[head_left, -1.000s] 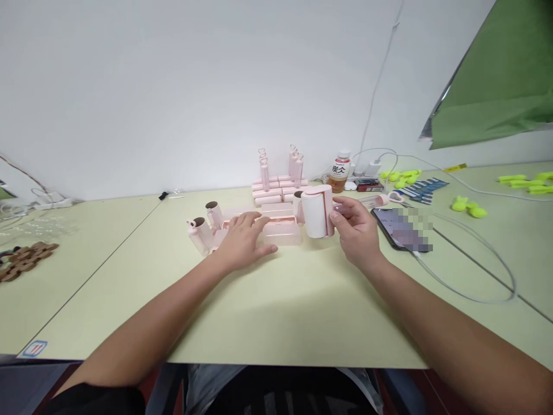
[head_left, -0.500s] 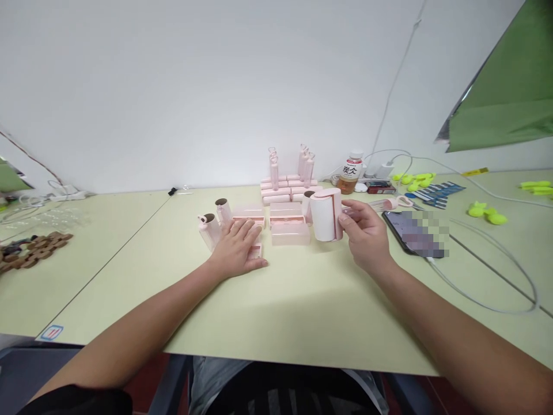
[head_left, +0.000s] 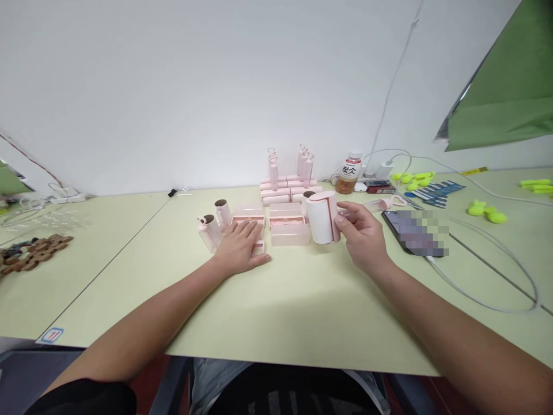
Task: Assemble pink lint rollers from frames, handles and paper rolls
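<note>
My right hand (head_left: pixel 360 233) pinches the side of a white roll (head_left: pixel 320 222) with a pink layer at its edge, held up above the table. My left hand (head_left: pixel 239 246) lies palm down with its fingers fairly flat, over a small pink box (head_left: pixel 258 248) that it partly covers. Another open pink box (head_left: pixel 287 221) with a clear lid (head_left: pixel 290 235) lies between the hands. Left of my left hand stand two clear pinkish cases with brown tubes, a nearer one (head_left: pixel 209 233) and a farther one (head_left: pixel 223 213).
Behind are stacked pink rolls (head_left: pixel 276 192) and upright pink bottles (head_left: pixel 273 173). A drink bottle (head_left: pixel 348 174), a phone (head_left: pixel 412 233) with its cable, blue strips and yellow-green pieces (head_left: pixel 488 213) are at the right. Brown pieces (head_left: pixel 38 251) lie far left.
The white roll and my right hand have shifted slightly left and down. My left hand has moved a little to the right.
</note>
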A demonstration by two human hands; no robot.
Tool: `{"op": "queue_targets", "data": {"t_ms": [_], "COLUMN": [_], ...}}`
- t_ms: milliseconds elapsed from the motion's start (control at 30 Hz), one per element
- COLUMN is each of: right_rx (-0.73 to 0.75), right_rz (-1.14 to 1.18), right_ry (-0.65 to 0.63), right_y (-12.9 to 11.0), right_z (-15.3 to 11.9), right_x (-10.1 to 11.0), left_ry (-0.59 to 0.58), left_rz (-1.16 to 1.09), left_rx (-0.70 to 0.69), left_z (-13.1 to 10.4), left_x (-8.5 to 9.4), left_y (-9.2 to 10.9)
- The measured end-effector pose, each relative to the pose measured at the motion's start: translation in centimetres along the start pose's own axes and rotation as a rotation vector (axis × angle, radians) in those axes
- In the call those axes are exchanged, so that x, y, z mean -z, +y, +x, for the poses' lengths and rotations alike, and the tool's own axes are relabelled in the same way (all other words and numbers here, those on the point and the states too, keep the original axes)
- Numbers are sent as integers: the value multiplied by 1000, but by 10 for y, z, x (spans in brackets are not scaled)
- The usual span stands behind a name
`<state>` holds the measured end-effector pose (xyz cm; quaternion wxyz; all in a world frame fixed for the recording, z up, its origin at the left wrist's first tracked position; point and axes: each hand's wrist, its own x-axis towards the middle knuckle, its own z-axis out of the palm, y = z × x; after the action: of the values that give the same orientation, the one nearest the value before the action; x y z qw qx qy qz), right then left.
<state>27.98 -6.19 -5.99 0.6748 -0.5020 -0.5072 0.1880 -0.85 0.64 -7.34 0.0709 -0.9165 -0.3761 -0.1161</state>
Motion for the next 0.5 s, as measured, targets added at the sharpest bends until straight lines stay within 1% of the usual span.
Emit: {"op": "queue_targets", "data": {"t_ms": [67,133,233,300,400,467,500], "right_rx": [11,41,98,103,44,-11,-33], "right_rz": [-6,-9,3,32,80,84,77], "right_ry": [4,38,139,200,216,161,116], "right_y": [-1,0,2,4,5,3,1], "right_z": [0,2,8,12,15,10,6], "right_x": [0,2,7,11,13,9,5], "left_ry": [3,12,56,99,148,175,185], "left_rz": [-3,-4,-19,-34,-117,-273,-389], "left_rx": [5,6,-15,-26,12,81,125], "left_z": [1,1,2,2,4,7,9], "left_x": [0,0,1,3,11,17,20], "left_y": [-1,-2,-1,2,17,33,44]}}
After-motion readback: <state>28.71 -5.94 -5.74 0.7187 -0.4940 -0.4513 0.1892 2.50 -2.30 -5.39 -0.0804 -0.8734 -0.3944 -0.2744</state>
